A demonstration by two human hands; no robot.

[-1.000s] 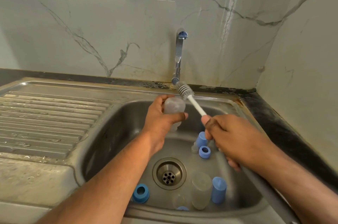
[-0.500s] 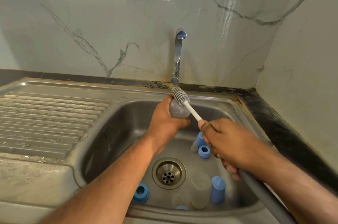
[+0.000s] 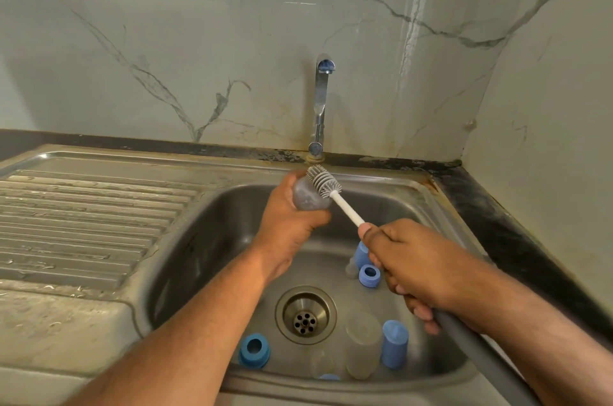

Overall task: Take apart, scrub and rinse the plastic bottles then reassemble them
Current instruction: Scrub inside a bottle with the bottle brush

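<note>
My left hand [image 3: 288, 223] grips a small clear plastic bottle [image 3: 306, 196] above the back of the steel sink [image 3: 205, 239]. My right hand [image 3: 408, 263] holds the grey handle of a bottle brush [image 3: 323, 180]; its grey bristle head lies against the bottle's top, the white shaft slanting down to my fingers. On the sink floor lie blue rings [image 3: 369, 274] [image 3: 253, 351], a blue cap [image 3: 394, 344], another blue cap [image 3: 361, 253] partly behind my right hand, and a second clear bottle [image 3: 361, 344].
A chrome tap [image 3: 321, 107] stands at the back, no water running. The drain [image 3: 305, 314] is mid-sink. A ribbed, wet drainboard [image 3: 83, 223] spreads left. Marble walls close in behind and on the right, with a dark counter strip [image 3: 517, 239].
The brush head came down and left from below the tap onto the bottle's top. My left hand turned the bottle and shifted slightly left; my right hand followed.
</note>
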